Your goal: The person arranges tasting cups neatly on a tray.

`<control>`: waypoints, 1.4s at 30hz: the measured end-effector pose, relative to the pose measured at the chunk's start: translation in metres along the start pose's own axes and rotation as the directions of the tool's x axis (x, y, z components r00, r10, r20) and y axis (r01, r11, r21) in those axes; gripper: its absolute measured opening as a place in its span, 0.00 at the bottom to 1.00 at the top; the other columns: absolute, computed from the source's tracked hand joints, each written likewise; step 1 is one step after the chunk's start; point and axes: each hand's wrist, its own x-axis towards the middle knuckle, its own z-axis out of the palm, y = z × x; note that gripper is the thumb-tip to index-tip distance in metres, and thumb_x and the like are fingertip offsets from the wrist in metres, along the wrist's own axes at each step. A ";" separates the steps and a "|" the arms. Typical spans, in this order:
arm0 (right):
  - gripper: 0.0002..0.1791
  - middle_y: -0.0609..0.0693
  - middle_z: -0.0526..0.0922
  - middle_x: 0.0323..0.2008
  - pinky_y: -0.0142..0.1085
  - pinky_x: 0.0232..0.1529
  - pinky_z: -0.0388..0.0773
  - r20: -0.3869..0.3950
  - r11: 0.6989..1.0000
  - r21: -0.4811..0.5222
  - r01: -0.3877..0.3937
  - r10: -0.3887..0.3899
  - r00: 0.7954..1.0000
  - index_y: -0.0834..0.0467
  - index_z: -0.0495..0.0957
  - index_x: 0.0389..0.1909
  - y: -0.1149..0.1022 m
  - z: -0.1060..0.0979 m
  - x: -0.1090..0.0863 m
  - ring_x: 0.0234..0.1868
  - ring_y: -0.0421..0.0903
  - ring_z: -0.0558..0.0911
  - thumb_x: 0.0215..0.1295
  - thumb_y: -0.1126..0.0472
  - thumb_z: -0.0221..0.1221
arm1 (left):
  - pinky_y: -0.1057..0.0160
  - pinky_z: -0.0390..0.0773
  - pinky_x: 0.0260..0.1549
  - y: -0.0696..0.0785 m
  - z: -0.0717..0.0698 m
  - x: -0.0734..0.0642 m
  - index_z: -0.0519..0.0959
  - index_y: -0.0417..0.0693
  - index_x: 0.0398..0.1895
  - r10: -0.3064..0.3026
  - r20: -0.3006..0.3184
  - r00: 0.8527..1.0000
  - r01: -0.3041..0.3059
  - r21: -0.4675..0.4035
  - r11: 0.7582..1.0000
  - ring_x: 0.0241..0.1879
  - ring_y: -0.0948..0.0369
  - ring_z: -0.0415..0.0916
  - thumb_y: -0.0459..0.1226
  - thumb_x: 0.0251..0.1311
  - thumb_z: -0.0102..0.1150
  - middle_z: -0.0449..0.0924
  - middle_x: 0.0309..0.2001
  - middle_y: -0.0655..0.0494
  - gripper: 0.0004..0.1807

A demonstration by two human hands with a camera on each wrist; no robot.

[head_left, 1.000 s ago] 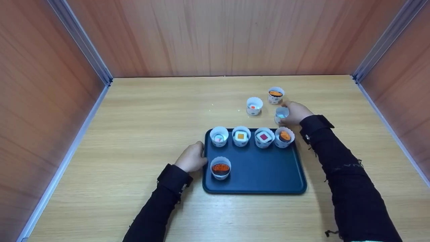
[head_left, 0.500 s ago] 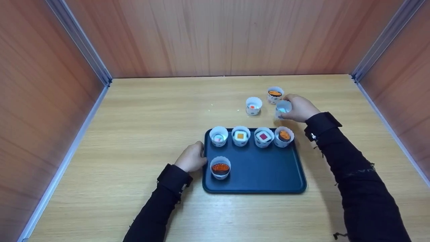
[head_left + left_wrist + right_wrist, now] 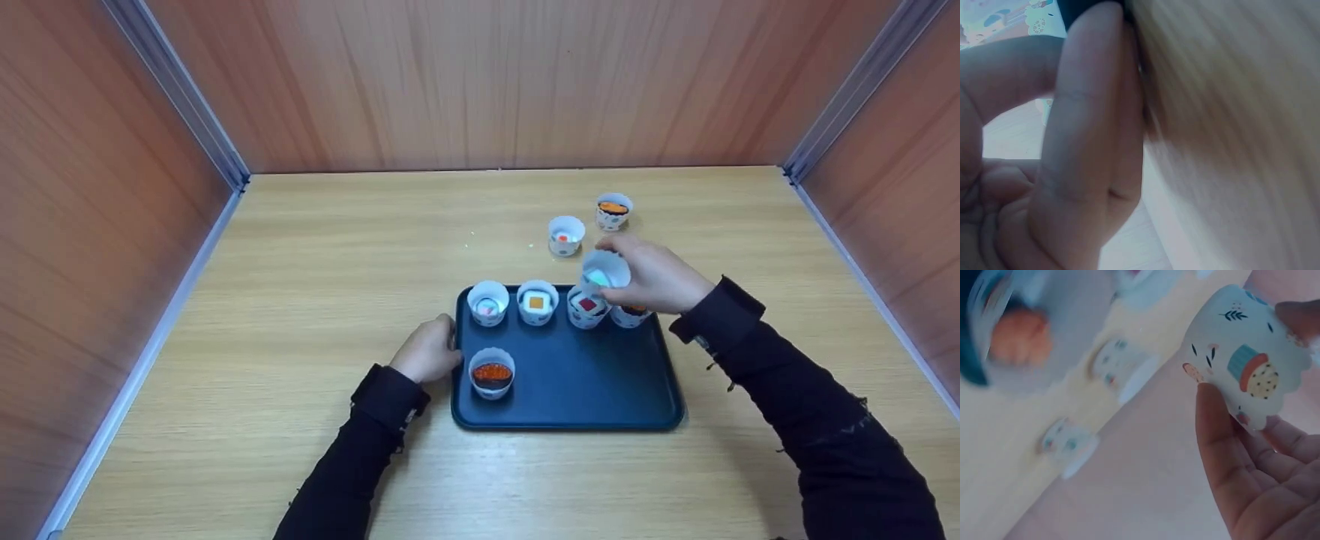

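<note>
White paper cup with scalloped rim and cupcake print (image 3: 606, 264), pale green bit inside: raised over back edge of dark blue-green rectangular tray (image 3: 589, 386). Right hand (image 3: 658, 276) clamped on its sides, probably so opening is left uncovered. Left hand (image 3: 427, 350), well apart from right, pinches tray's left rim, likely steadying it. Tray's back row: white cup with pink bit (image 3: 488, 304), white cup with yellow-orange square (image 3: 537, 303), white cup with red square (image 3: 586, 309), partly hidden white cup (image 3: 628, 319). Front left: white cup with red-orange piece (image 3: 491, 373). Beyond, on pale wood table (image 3: 337, 262): white cup with orange-topped piece (image 3: 613, 212), white cup with small red bit (image 3: 565, 237).
</note>
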 end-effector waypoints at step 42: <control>0.39 0.48 0.77 0.53 0.41 0.55 0.77 0.309 0.995 0.039 0.088 -0.096 0.946 0.55 0.70 0.61 -0.046 0.089 -0.020 0.48 0.43 0.76 0.50 0.45 0.72 | 0.65 0.65 0.23 0.001 0.000 0.000 0.73 0.36 0.41 0.019 0.001 1.000 -0.019 0.017 1.000 0.23 0.59 0.66 0.29 0.54 0.58 0.67 0.24 0.56 0.11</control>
